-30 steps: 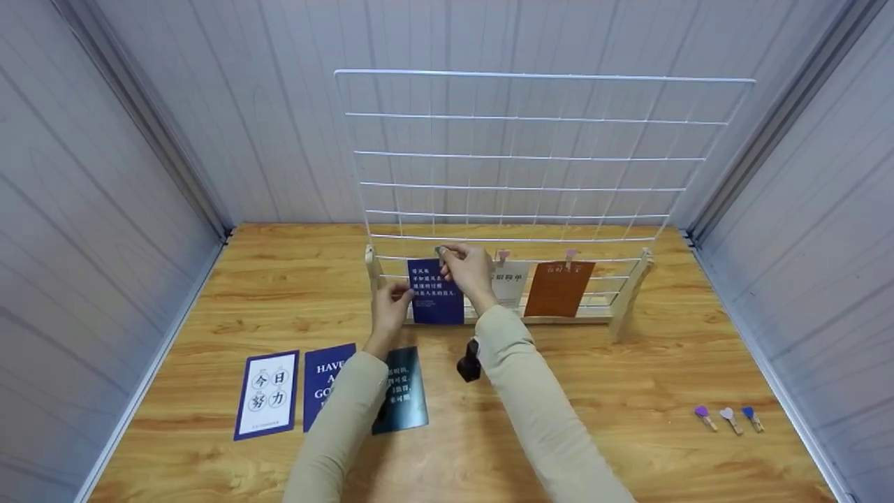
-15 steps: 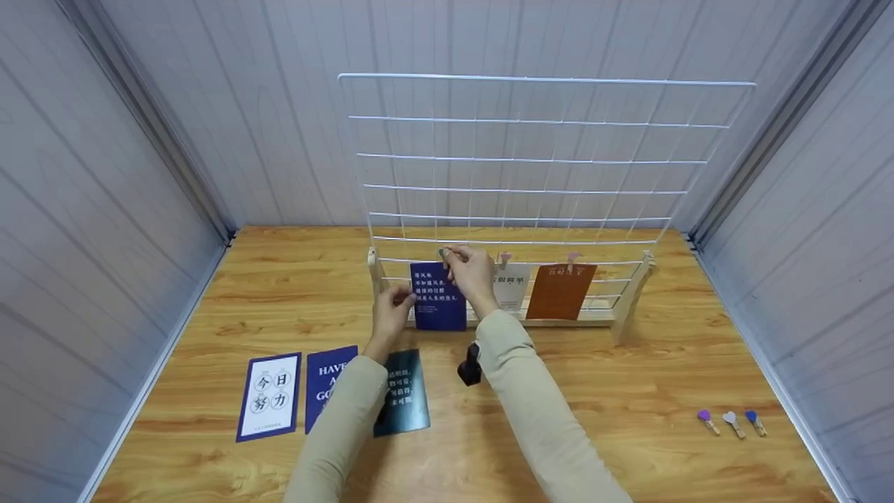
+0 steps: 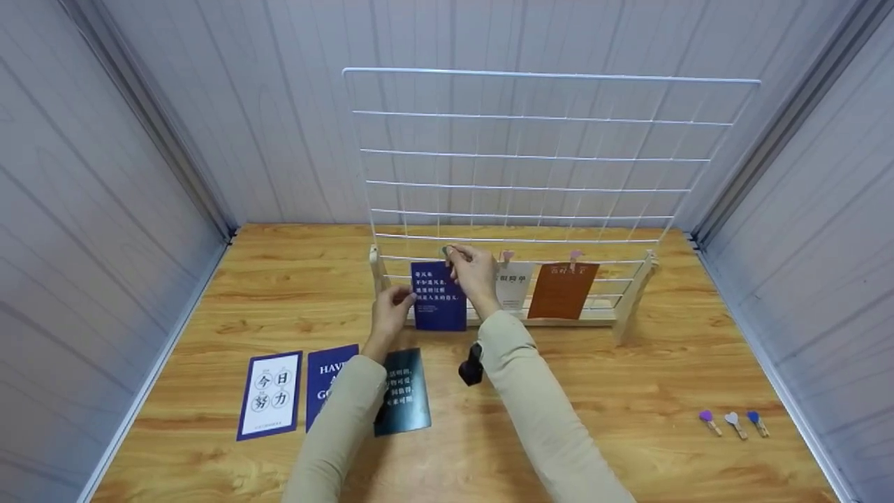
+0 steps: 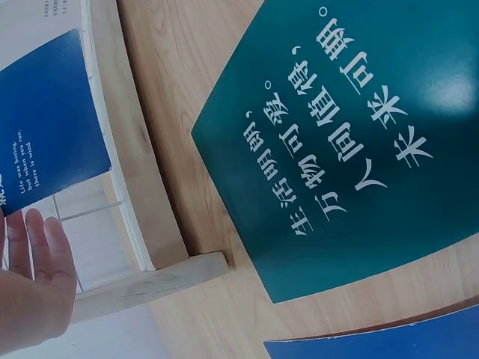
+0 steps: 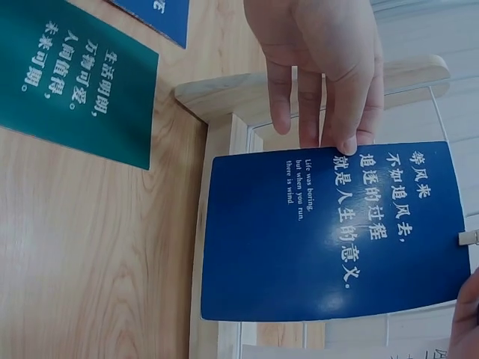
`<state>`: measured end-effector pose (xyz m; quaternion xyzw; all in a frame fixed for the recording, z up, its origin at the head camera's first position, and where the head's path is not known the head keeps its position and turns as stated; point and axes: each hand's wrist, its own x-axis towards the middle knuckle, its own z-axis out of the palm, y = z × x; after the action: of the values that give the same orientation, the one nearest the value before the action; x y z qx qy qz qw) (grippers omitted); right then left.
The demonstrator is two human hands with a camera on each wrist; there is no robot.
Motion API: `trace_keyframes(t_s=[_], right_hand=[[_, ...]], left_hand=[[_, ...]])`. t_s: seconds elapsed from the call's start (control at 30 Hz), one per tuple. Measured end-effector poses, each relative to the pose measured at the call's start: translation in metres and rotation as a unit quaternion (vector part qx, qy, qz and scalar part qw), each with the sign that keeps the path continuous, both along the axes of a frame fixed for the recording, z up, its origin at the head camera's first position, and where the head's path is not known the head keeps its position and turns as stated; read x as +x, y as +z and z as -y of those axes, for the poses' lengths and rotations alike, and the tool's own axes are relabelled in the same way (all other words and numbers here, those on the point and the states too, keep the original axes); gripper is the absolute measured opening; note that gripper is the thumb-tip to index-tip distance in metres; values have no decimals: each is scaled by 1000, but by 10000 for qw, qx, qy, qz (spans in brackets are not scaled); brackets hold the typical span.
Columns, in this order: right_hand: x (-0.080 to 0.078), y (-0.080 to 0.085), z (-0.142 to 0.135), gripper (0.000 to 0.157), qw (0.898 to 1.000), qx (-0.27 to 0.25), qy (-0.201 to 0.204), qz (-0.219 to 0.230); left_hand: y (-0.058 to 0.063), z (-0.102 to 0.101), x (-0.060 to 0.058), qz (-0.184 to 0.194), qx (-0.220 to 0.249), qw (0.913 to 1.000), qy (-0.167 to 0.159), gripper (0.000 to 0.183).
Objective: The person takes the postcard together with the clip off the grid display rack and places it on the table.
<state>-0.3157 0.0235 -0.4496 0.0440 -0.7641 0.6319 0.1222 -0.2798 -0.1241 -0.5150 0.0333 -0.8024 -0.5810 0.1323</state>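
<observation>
A dark blue card [image 3: 440, 311] with white lettering stands against the lower part of the white wire rack. My left hand [image 3: 391, 311] pinches its left edge, thumb in front and fingers behind, as the right wrist view shows. At the card's top edge, my right hand [image 3: 475, 274] pinches a small wooden clothespin [image 5: 469, 238] with a green heart [image 3: 446, 251]. The hand partly covers the clip. To the right, a white card [image 3: 513, 286] and an orange card [image 3: 563, 292] hang from the rack under pink heart clothespins.
On the table lie a white card with a blue border [image 3: 269, 395], a blue card [image 3: 328, 374] and a teal card [image 3: 405, 391]; my left sleeve overlaps the latter two. Three heart clothespins [image 3: 732, 423] lie at the right. The rack has wooden feet [image 3: 634, 300]. Panel walls surround the table.
The head view shifts slightly. Both hands keep their hold, the left at the card's edge and the right on the clothespin.
</observation>
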Motion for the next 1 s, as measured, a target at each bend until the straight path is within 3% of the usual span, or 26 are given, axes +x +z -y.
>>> trace_keyframes(t_s=[0.43,0.63,1.0], right_hand=[[-1,0,1,20,9988,-380,-90,296],[1,5,-1,20,9993,-199,-137,298],[4,7,-8,17,9969,-527,372,451]], left_hand=[[-2,4,1,204,151,9997,-22,12],[-2,3,3,226,246,9994,-79,12],[-1,4,8,212,330,9989,-242,11]])
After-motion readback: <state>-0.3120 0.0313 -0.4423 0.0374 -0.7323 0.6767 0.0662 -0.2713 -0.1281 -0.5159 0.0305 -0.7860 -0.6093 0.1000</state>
